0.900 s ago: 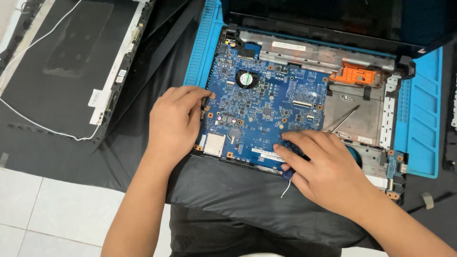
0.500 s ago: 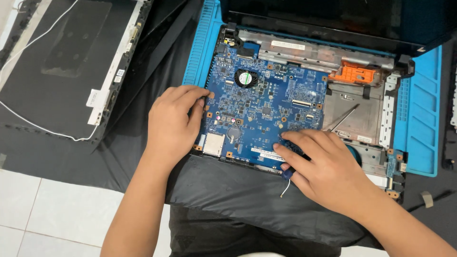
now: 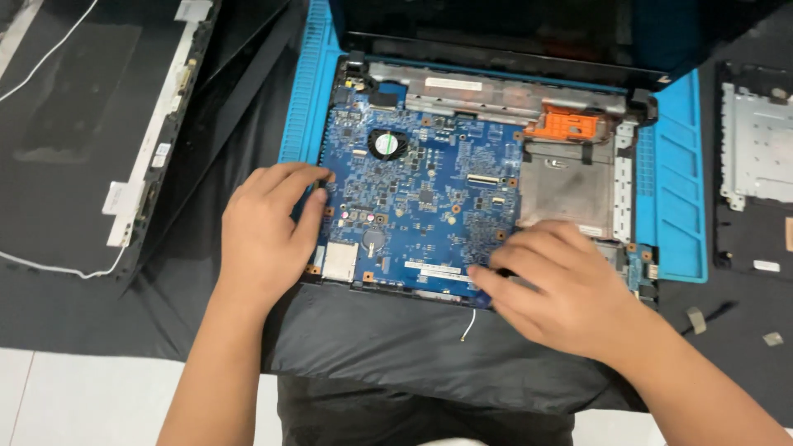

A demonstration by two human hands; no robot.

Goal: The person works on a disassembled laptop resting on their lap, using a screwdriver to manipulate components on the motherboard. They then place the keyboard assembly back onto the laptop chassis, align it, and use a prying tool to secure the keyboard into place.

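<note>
Motherboard (image 3: 421,198), blue, white label strip near its front edge; left hand (image 3: 264,239) open-fingered at its left edge, right hand (image 3: 562,285) flat on its front corner.

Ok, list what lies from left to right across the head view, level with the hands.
Detached black laptop lid panel with white edge strip → left hand → blue circuit board → right hand → blue ridged work mat → silver metal plate.

blue motherboard (image 3: 421,194) | bare, flat in opened laptop base (image 3: 570,186) | on blue mat (image 3: 673,190)
</note>
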